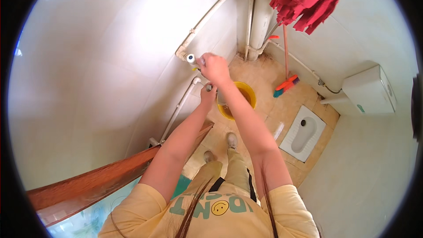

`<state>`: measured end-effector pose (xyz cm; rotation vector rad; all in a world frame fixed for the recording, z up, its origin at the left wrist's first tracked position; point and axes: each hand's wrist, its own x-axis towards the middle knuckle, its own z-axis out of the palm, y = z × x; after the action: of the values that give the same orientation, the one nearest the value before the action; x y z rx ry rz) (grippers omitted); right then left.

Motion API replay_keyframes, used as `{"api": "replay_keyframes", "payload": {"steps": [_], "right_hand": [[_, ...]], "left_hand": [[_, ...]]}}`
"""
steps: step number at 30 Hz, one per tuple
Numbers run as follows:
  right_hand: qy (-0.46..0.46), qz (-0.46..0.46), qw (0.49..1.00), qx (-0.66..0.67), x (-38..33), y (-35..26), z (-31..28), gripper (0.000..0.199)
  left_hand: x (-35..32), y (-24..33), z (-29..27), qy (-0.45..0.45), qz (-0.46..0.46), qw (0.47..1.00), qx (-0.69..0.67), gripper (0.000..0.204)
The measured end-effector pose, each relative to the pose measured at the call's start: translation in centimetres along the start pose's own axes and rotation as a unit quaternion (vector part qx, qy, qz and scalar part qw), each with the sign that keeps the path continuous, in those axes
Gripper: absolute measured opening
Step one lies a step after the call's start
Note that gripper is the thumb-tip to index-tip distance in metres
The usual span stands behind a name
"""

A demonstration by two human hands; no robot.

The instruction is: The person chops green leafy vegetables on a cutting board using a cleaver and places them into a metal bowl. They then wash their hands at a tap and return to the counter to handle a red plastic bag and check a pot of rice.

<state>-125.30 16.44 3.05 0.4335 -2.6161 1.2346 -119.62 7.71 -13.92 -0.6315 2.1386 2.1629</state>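
My right hand (214, 68) is closed right beside the white tap (191, 58) on the wall pipe. Its fingers cover whatever they grip. Just below it, my left hand (207, 97) wraps around a slim thing with a round grey end (209, 88), perhaps a handle; the rest of it is hidden. Under both hands a yellow basin (250, 92) stands on the floor, partly covered by my right forearm. A pale thing (222, 98) shows at the basin's left side, too unclear to name.
White pipes (207, 15) run along the left wall. A red mop head (308, 0) hangs at the upper right, above an orange broom (287, 85). A squat toilet (303, 133) and its cistern (370, 90) are on the right. A wooden door edge (97, 183) stands at the lower left.
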Motion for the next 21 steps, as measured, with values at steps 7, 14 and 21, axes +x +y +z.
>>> {"api": "replay_keyframes", "payload": {"steps": [7,14,21], "right_hand": [[0.095,0.168,0.937,0.290,-6.0,0.9,-1.0,0.032],[0.277,0.311,0.497,0.761,-22.7,4.7,-8.4,0.017],[0.440,0.252,0.445,0.738,-36.3,3.5,-11.8,0.026]], "left_hand": [[-2.2,2.7,0.1,0.022,0.068,0.995,0.076,0.021],[-5.0,4.6,2.0,-0.061,0.089,0.991,0.079,0.023],[-8.2,4.6,3.8,-0.186,-0.015,0.982,0.028,0.023]]}}
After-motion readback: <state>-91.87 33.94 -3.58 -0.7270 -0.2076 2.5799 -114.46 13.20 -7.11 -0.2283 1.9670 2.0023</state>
